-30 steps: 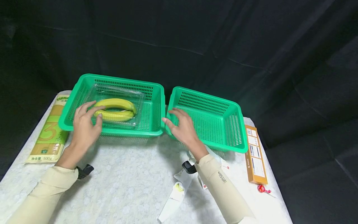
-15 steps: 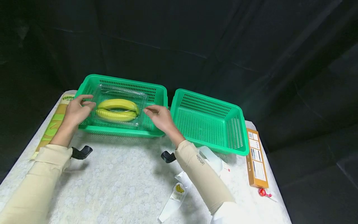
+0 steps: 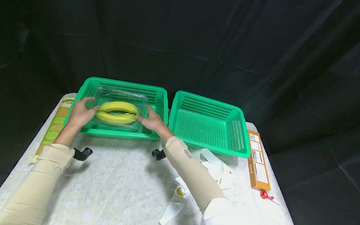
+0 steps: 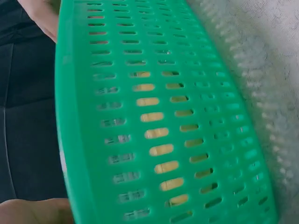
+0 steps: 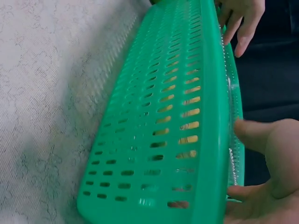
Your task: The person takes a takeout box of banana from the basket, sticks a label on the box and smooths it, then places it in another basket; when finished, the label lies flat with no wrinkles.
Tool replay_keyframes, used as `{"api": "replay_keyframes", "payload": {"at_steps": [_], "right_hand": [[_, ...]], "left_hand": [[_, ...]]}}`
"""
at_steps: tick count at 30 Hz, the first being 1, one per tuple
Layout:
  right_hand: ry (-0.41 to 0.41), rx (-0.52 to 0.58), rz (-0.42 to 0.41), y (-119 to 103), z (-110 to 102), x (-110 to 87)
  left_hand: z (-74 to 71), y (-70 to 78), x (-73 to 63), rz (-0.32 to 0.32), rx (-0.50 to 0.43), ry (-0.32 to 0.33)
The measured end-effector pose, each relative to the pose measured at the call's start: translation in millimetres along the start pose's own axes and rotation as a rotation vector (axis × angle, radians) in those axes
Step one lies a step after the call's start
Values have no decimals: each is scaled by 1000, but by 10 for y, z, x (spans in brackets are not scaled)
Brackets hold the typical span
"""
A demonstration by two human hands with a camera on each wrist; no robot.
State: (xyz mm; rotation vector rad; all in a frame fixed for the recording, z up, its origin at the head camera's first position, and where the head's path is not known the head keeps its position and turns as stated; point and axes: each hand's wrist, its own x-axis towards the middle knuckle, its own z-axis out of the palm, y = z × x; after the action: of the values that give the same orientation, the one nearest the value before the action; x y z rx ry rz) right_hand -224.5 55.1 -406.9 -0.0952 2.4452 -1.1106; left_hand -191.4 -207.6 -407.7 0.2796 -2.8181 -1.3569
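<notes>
Inside the left green basket (image 3: pixel 132 135) sits a clear plastic box (image 3: pixel 123 93) with two yellow bananas (image 3: pixel 119 106) under its ridged lid. My left hand (image 3: pixel 81 114) is at the box's left end, fingers spread apart, thumb pointing at the bananas. At the right end, my right hand (image 3: pixel 152 120) reaches over the basket's front rim, thumb by the lid and fingers farther back along the side. In the right wrist view, my right thumb (image 5: pixel 254 133) overlaps the box edge just behind the rim. The basket wall (image 4: pixel 140 107) hides most of the box in the left wrist view.
A second green basket (image 3: pixel 201 125) stands right beside the first. A noodle packet (image 3: pixel 53 125) lies at the left, an orange box (image 3: pixel 258 162) and red lollipop (image 3: pixel 264 195) at the right. White strips with banana labels (image 3: pixel 178 191) lie near my right forearm.
My right hand has moved left from between the baskets to the clear box's right end. My left hand shifted from over the bananas to the box's left end.
</notes>
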Motion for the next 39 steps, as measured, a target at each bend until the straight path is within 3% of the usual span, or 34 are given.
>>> {"api": "replay_keyframes", "payload": {"at_steps": [6,14,19,26,39], "right_hand": [[-24,13,7,-15,76,26],[-39,8,30,56,213,-2],[6,65,4,75,212,-2],[-12,75,-34,122,35,26],[-77,50,25,110,28,-36]], "left_hand": [[98,24,8,-22,67,-67],[211,-61,-107,-2,112,-35],[266,-64,-160,18,151,-19],[247,55,-121,76,173,-36],[201,57,-249,75,181,-63]]}}
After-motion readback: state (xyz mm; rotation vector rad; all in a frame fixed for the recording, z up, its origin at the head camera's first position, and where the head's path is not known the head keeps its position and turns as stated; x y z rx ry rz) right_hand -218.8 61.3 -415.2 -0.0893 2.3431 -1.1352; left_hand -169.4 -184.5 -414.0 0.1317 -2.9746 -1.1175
